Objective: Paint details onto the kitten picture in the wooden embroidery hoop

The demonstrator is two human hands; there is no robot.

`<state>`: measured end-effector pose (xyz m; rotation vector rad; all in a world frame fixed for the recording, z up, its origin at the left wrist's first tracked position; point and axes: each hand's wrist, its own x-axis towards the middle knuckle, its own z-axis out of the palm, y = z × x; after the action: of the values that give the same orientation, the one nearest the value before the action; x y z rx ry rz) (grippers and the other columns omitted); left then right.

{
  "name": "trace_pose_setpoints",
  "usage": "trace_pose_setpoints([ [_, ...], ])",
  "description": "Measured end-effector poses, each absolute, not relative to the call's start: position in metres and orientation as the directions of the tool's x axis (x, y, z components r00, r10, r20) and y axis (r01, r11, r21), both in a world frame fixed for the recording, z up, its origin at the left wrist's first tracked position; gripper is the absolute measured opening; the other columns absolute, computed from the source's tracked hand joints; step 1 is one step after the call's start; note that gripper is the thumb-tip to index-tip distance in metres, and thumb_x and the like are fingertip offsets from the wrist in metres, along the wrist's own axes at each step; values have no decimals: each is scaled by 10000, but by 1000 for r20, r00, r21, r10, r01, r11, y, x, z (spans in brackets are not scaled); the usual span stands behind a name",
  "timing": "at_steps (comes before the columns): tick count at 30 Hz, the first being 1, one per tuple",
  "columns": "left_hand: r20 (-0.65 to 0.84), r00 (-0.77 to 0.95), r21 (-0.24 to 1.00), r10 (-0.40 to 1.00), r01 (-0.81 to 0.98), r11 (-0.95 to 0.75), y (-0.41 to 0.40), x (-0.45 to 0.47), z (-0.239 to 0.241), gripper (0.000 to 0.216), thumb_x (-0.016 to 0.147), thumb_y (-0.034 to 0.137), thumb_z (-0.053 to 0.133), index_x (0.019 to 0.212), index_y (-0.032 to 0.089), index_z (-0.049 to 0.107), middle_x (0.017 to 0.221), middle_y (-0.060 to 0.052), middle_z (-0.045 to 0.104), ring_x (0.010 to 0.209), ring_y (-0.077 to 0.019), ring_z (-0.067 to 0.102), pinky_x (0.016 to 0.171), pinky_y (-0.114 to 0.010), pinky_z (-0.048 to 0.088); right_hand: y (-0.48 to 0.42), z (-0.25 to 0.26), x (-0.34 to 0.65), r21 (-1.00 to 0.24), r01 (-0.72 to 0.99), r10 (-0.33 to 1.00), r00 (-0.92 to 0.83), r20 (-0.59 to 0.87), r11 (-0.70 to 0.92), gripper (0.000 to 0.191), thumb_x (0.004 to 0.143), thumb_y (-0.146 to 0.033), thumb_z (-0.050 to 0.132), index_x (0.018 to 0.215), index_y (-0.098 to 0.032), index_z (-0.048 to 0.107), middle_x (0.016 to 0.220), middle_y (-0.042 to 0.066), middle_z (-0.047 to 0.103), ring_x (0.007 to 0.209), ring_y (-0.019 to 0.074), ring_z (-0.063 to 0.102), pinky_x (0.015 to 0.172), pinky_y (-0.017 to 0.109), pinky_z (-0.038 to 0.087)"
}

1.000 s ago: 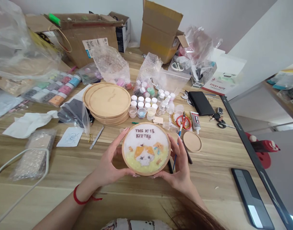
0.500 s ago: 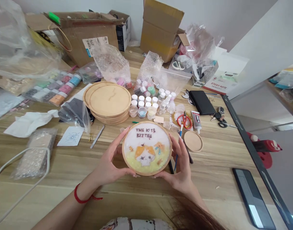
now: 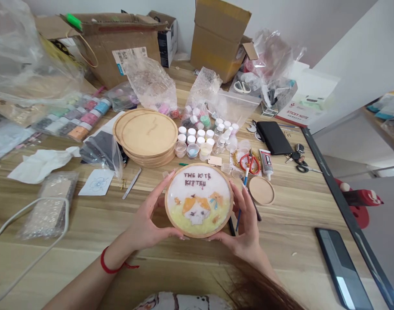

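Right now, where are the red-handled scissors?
In the head view, the red-handled scissors lie beyond the right hand, just left of a glue tube.

The left wrist (image 3: 112, 259) is wearing a red cord (image 3: 107, 266) with a dangling end; right of it, a patterned top (image 3: 180, 302) and long hair (image 3: 261, 290) are showing

Left hand (image 3: 147, 219) and right hand (image 3: 244, 224) gripping a round wooden frame (image 3: 166, 202), kitten artwork (image 3: 197, 211) inside, paintbrush (image 3: 245, 183) just beside

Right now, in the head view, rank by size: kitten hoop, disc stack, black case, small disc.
Kitten hoop and disc stack: too alike to rank, hoop being nearer the camera. Then black case, small disc.
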<state>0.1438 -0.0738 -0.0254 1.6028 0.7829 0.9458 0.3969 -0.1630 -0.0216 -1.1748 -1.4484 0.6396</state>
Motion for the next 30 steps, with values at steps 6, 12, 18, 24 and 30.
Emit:
trace_pose_setpoints([
  [6,139,464,981,875,53,-184,-75,145,-21,1290,479,412,995,1569,395,305,1684,-91,253,1488,-459,336,1074,-581,530,-163,-20,397,-892,300,916,115,385,337,1201,678,-366,932,1620,-378,186,1673,118,318,1525,345,335,1168,534,421],
  [12,133,464,984,876,43,-172,-75,145,-20,1297,480,409,996,1573,381,300,1680,-96,261,1501,-464,304,1092,-592,509,-164,-22,397,-896,299,922,104,372,328,1192,690,-378,924,1622,-357,181,1666,134,324,1519,345,348,1155,528,438],
  [18,116,470,987,875,40,-153,-76,145,-20,1244,542,406,974,1573,414,278,1685,-71,251,1448,-457,408,1083,-609,518,-163,-28,399,-903,313,931,118,345,295,1212,670,-399,934,1619,-362,181,1656,145,342,1511,352,363,1139,537,450],
  [24,116,464,981,878,85,-174,-75,146,-19,1237,521,430,978,1551,473,294,1677,-16,276,1462,-468,381,1087,-646,508,-162,-31,400,-905,321,937,113,330,280,1238,645,-428,941,1617,-371,176,1653,155,342,1503,364,375,1133,559,450],
  [30,124,461,978,878,92,-186,-75,145,-19,1231,526,452,973,1555,450,298,1677,-40,276,1449,-462,403,1086,-629,507,-161,-32,400,-910,307,941,104,322,277,1240,639,-422,945,1615,-375,182,1639,161,362,1491,366,396,1127,564,455],
])
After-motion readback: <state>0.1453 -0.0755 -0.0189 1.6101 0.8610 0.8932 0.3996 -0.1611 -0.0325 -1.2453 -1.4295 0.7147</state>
